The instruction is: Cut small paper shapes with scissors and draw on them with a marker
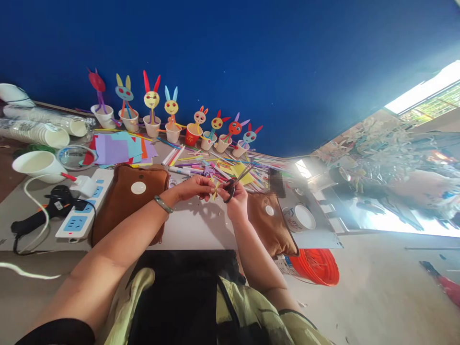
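Note:
My left hand (197,188), with a bracelet at its wrist, pinches a small yellow strip (216,189) above the middle of the white table (196,230). Close on its right, my right hand (235,197) is closed round the black handles of a pair of scissors (241,175), whose blades point up and to the right. The fingertips of my right hand are at the strip too; whether they grip it is too small to tell. Behind both hands lie markers, coloured sticks and a yellow paper sheet (243,173).
Several rabbit-faced figures in cups (152,127) line the blue wall. Brown pouches (124,211) flank my arms. At left are a power strip (84,206), a black glue gun (39,218) and stacked cups (39,134). A red bucket (318,266) stands below right.

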Motion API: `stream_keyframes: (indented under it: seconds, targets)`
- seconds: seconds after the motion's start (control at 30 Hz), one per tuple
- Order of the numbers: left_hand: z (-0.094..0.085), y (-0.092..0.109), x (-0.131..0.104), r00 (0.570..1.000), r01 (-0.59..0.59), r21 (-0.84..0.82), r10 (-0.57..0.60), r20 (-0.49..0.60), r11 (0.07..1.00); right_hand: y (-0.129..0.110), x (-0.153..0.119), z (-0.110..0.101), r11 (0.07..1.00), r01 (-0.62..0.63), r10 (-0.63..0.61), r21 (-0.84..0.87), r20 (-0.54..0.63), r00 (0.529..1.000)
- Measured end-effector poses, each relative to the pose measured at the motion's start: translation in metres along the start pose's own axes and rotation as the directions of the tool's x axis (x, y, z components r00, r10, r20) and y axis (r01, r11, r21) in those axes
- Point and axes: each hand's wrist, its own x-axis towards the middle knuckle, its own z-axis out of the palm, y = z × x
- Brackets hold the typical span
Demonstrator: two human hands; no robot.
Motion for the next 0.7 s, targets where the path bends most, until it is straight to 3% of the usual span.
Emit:
stream_keyframes:
  seconds: [0.7]
  targets:
    - [0.0015, -0.0057, 0.0039, 0.999, -0.025, 0.016, 0.025, -0.031, 1.000, -0.0019, -0.0044, 0.0035, 0.995, -0.001, -0.002, -0.100, -0.030, 1.000]
